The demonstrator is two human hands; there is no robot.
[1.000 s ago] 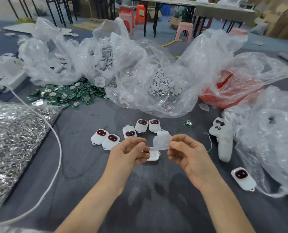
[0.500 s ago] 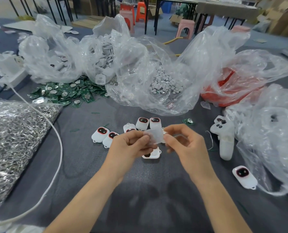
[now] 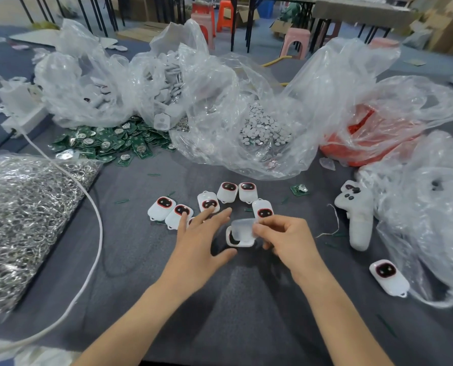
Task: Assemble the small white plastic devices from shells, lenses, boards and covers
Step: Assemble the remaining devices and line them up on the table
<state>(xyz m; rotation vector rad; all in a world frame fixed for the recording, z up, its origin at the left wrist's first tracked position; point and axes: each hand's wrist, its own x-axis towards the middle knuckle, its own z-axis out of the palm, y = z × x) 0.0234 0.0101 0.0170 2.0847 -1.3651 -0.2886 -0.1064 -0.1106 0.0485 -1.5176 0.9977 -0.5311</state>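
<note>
My right hand pinches a translucent white cover and holds it over an open white shell lying on the grey table. My left hand is spread flat with straight fingers just left of that shell, its fingertips over the row of assembled devices. Several finished white devices with dark red-rimmed lenses lie in an arc beyond the hands. One more device lies at the right. A heap of green boards sits at the back left.
Clear plastic bags hold white shells, small round white discs and red parts. A bag of metal rings lies at the left, crossed by a white cable. A white controller and another bag sit right.
My left hand has let go of the cover and spread open toward the devices. My right hand has lowered the cover onto the shell on the table.
</note>
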